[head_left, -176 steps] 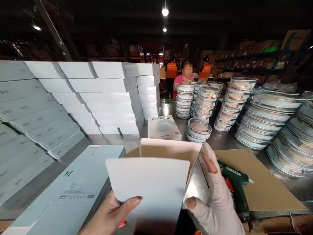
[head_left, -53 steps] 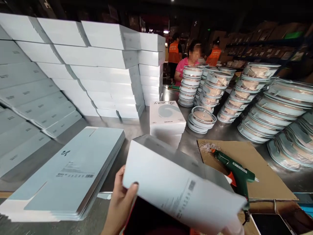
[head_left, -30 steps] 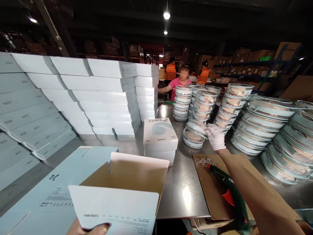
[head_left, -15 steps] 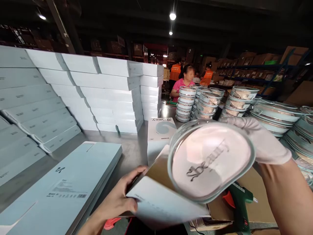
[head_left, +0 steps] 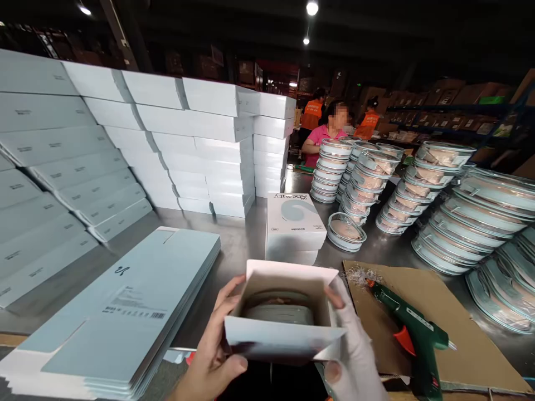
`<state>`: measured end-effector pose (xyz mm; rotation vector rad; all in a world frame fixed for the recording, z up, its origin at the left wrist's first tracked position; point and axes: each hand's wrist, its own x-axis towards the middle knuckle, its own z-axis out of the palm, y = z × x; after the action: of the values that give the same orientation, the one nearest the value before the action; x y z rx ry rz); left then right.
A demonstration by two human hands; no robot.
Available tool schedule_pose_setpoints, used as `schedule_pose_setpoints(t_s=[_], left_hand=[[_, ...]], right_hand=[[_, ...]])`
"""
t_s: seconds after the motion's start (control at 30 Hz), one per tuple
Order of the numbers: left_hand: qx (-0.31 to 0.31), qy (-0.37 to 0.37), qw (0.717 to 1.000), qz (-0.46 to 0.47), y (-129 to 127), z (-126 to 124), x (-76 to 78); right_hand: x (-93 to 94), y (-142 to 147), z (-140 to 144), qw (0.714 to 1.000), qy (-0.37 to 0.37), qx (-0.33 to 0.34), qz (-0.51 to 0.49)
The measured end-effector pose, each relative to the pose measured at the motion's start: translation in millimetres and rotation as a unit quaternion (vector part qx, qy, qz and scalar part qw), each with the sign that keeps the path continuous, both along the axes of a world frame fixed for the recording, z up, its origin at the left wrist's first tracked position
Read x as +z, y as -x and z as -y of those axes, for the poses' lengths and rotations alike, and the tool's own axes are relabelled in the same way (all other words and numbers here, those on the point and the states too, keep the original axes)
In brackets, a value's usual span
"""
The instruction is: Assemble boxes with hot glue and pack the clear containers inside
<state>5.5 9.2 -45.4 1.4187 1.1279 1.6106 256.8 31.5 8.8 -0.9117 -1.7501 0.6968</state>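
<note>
**Gripped at both ends, mouth upward**

My bare left hand point(head_left: 212, 345) and white-gloved right hand point(head_left: 355, 345) pinch opposite ends of a pale-blue cardboard box point(head_left: 284, 336), equally near, long axis left-to-right, at the near edge of the grey metal table point(head_left: 238, 236). Inside I see a rounded, pale-green container point(head_left: 279, 314).

Hanging lamps point(head_left: 312, 8) glow against a near-black ceiling point(head_left: 234, 28), while pale light brightens the white boxes point(head_left: 190, 125) and glints off my metal table point(head_left: 240, 242). Shadow darkens the inside of the open carton point(head_left: 284, 335) between my fingers point(head_left: 232, 367); wide-angle distortion stretches the stacked containers point(head_left: 472, 220) at right.
</note>
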Motion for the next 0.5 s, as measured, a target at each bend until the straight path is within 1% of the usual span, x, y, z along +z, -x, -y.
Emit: schedule_pose_setpoints(t_s=[0.07, 0.13, 0.23, 0.3, 0.33, 0.37, 0.4, 0.43, 0.47, 0.5], left_hand=[[-0.013, -0.047, 0.999, -0.013, 0, -2, 4.3], [-0.003, -0.039, 0.999, -0.034, -3, -3, 6.5], [0.032, 0.004, 0.998, -0.047, -13, -1, 7.5], [0.077, 0.008, 0.997, -0.008, -20, 3, 10.1], [0.098, 0.017, 0.995, 0.011, -22, 5, 12.6], [0.106, 0.032, 0.994, 0.017, -23, 6, 15.9], [0.099, 0.056, 0.993, 0.01, -22, 7, 19.7], [0.082, 0.087, 0.993, -0.011, -19, 7, 23.9], [0.061, 0.118, 0.99, -0.04, -15, 7, 28.0], [0.039, 0.14, 0.987, -0.068, -11, 7, 31.7]], right_hand=[[-12.2, 14, 2, 0.999, 0.017, 0.016, -0.032], [-19.1, 26, 6, 0.997, 0.043, -0.002, -0.067], [-22.1, 45, 15, 0.988, 0.091, -0.091, -0.08], [-20.6, 56, 22, 0.981, 0.1, -0.136, -0.09], [-19.1, 59, 24, 0.98, 0.102, -0.143, -0.096], [-17.1, 59, 25, 0.981, 0.099, -0.139, -0.096], [-14.7, 53, 24, 0.984, 0.094, -0.125, -0.083], [-11.9, 41, 21, 0.988, 0.086, -0.111, -0.057], [-8.8, 23, 17, 0.991, 0.073, -0.112, -0.022], [-5.5, -1, 12, 0.99, 0.059, -0.125, 0.024]])
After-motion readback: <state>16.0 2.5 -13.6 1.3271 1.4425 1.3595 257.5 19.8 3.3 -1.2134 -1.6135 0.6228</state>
